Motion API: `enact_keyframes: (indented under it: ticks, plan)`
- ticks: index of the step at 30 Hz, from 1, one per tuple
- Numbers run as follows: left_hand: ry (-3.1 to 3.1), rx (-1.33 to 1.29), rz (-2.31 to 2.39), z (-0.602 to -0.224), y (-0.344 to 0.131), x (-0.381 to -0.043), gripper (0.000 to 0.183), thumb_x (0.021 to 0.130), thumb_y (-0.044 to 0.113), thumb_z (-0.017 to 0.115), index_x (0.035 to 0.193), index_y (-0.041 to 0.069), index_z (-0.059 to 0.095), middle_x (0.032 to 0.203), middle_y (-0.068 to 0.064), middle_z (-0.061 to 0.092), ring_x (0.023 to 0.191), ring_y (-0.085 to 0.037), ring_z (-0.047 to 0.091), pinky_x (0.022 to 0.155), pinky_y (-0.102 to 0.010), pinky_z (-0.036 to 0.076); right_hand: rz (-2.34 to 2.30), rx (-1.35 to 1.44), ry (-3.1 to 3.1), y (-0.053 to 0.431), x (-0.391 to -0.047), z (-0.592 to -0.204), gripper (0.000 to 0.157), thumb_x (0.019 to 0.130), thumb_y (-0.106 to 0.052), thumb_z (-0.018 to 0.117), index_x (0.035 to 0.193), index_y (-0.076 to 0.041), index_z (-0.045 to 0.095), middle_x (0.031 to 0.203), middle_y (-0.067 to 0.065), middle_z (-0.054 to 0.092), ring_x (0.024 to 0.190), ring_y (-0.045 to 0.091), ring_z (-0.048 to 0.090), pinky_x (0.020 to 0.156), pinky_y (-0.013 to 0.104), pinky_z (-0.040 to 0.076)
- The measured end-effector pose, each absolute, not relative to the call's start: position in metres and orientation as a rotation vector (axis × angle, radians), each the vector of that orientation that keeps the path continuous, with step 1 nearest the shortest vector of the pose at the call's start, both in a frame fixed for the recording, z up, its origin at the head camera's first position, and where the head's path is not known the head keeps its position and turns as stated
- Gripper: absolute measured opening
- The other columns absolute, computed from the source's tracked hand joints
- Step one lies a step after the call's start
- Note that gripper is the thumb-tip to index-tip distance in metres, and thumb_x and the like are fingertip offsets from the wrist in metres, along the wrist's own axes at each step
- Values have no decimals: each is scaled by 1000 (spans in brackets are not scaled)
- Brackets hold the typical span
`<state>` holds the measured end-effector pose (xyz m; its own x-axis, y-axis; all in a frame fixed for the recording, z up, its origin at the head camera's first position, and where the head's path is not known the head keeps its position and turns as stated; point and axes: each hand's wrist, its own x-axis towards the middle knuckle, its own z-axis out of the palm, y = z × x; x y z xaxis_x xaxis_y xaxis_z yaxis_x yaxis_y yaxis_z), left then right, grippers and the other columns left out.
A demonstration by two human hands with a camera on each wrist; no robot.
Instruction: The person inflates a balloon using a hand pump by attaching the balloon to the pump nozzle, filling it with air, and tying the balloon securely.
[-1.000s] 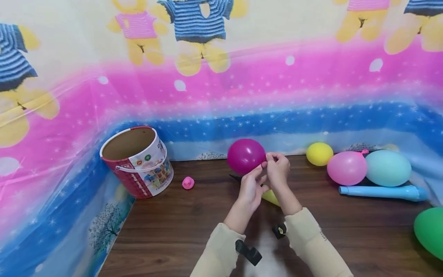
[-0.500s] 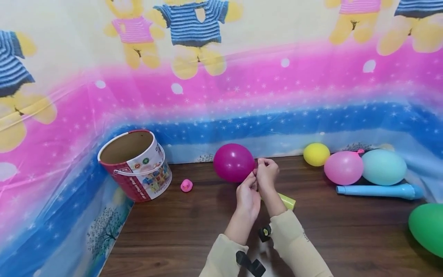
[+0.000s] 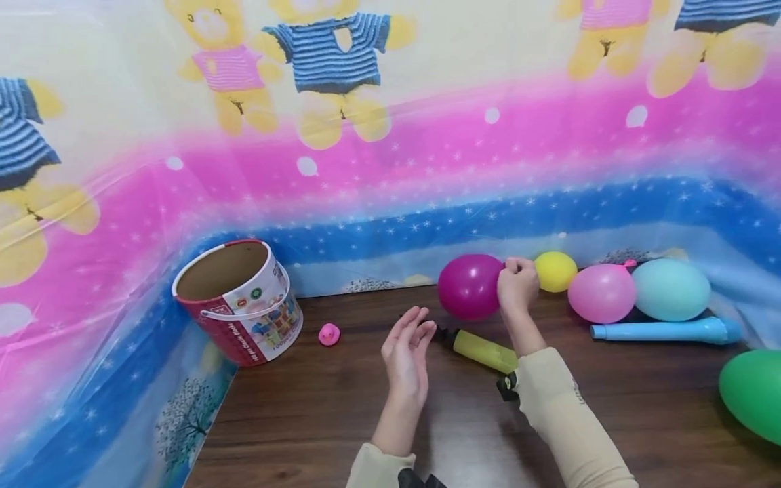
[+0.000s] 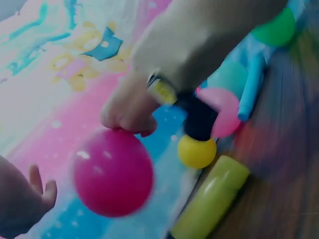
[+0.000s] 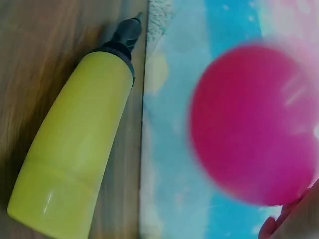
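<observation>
A magenta balloon [image 3: 470, 287], round and inflated, hangs from my right hand [image 3: 517, 285], whose curled fingers pinch its neck. The neck itself is hidden by the fingers. In the left wrist view the balloon [image 4: 113, 173] sits just below that hand. My left hand [image 3: 407, 356] is apart from the balloon, fingers extended and holding nothing. Between the two hands a yellow-green balloon pump [image 3: 485, 351] with a black nozzle lies on the table. The right wrist view shows the pump [image 5: 75, 144] close up, with the balloon [image 5: 254, 124] beside it.
Yellow [image 3: 555, 272], pink [image 3: 601, 293] and light blue [image 3: 672, 289] balloons line the back right, behind a blue tube [image 3: 665, 331]. A green balloon [image 3: 756, 396] is at the right edge. To the left are a bucket [image 3: 262, 318] and a pink rubber duck [image 3: 329, 334].
Both hands were together at the balloon's neck. My left hand has let go and moved left; my right hand has carried the balloon rightward, uncovering the pump.
</observation>
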<state>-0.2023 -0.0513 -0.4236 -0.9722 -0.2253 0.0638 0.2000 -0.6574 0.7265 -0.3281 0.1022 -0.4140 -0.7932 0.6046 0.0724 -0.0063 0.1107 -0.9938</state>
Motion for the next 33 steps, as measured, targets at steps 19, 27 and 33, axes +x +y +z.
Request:
enact_keyframes:
  ticks: [19, 27, 33]
  plan:
    - [-2193, -368, -1382, -426, -48, -261, 30, 94, 21, 64, 118, 5, 68, 139, -11, 57, 135, -34, 39, 114, -63, 17, 1985, 217, -2226, 68, -280, -409, 28, 100, -16, 55, 106, 10, 64, 107, 21, 66, 84, 0, 56, 73, 15, 50]
    - [-2427, -441, -1179, -412, -56, -259, 29, 97, 33, 58, 113, 14, 72, 121, -6, 70, 119, -25, 61, 106, -51, 43, 2068, 276, -2212, 76, -277, -394, 27, 100, -13, 55, 108, 12, 61, 88, 1, 64, 79, 0, 57, 72, 13, 51]
    - [-2479, -478, -1471, -404, -59, -252, 21, 97, 21, 59, 98, 11, 77, 97, -7, 76, 101, -22, 69, 85, -42, 57, 2122, 19, -2047, 80, -290, -388, 21, 100, -16, 54, 104, 4, 62, 78, -8, 53, 70, 7, 50, 74, 23, 47]
